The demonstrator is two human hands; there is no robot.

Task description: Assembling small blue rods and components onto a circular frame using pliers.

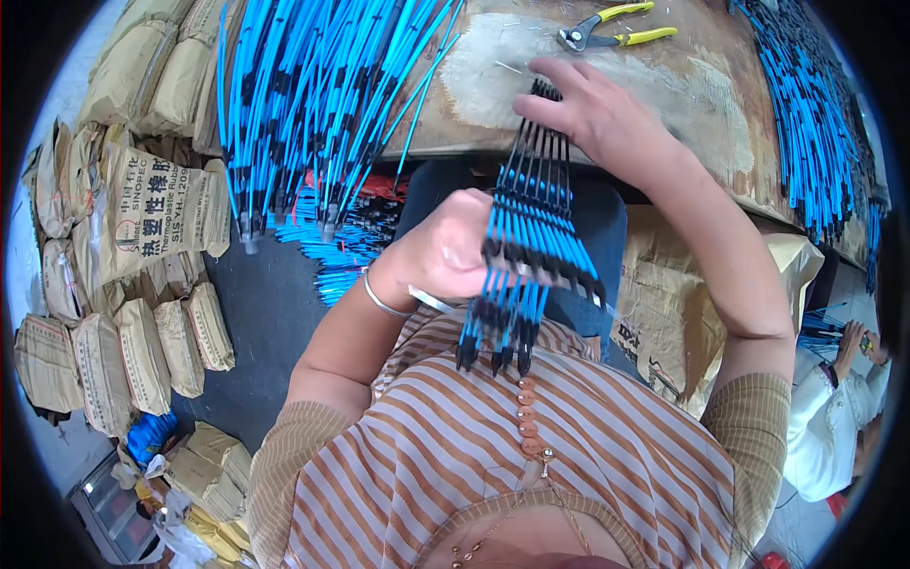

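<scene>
A flat bundle of thin blue-and-black rods hangs in front of my chest, fanned out side by side, with black lower ends. My left hand is closed around its middle, a bracelet on the wrist. Up at the bundle's narrow black tips is my right hand, thumb on one side and fingers curled on the other, slightly blurred. Just beyond that hand, yellow-handled pincers lie with jaws apart on the worn wooden table.
Long blue-and-black rods spread over the table's left side; another pile hangs off its right edge. Below the left pile lie more bundles. Brown paper sacks are stacked at left. Another person's hand shows at far right.
</scene>
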